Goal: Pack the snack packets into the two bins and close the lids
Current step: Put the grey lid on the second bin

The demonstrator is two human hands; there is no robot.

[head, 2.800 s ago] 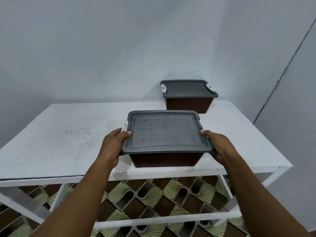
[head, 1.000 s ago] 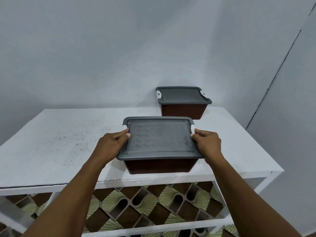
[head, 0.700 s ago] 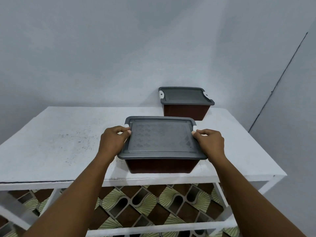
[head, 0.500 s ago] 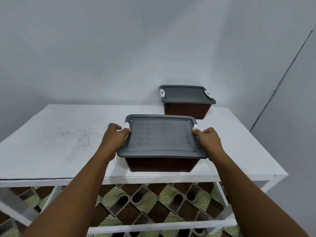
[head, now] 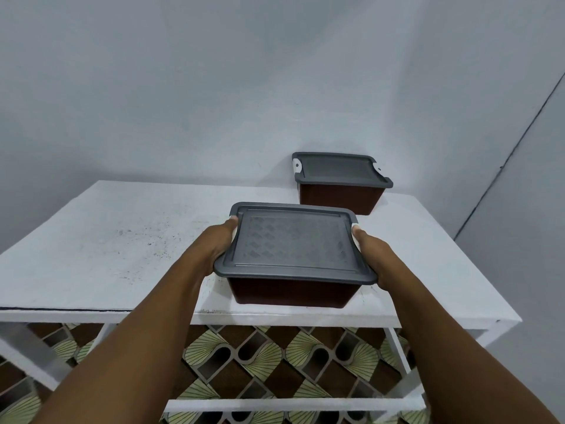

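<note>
**Both hands grip the near bin, lids on**

Broadly, a white table (head: 101,249) fills the middle of the view, its top speckled with dark marks on the left part and its front edge running across below the hands. Behind the table stands a plain pale wall (head: 214,87). Under the table, between its white frame bars, shows a patterned floor (head: 275,359) of brown and green fan-shaped tiles.

Near the table's front edge sits the near bin (head: 290,293), dark brown with a grey lid (head: 293,243) lying flat and closed over it. At the table's back right corner, close to the wall, stands the far bin (head: 339,195), the same kind, its grey far lid (head: 339,169) also on, with white latches at both ends. The two bins are well apart.

The left hand (head: 214,249) is wrapped around the left side of the near bin, fingers under the lid's rim, thumb up by a white latch. The right hand (head: 371,252) clasps the right side likewise, thumb tip at the right latch. No snack packets are visible; the bins' insides are hidden by the lids.
</note>
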